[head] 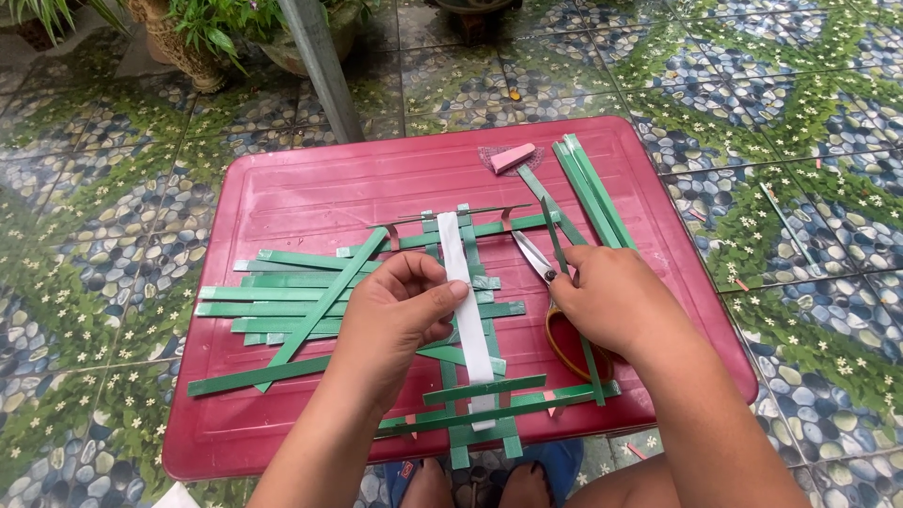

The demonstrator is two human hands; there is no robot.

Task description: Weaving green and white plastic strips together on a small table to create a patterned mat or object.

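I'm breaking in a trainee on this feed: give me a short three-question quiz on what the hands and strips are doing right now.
1. True or false: the left hand presses its fingertips on the white strip.
2. Which tool lies under the right hand? A. pliers B. scissors C. knife
3. Fill in: the woven green strips lie on a red ____.

Key
1. True: the fingertips touch the white strip where it crosses the green ones.
2. B: the blades point up and left, and the handle loop shows below the hand.
3. Table; a pink block sits near its far edge.
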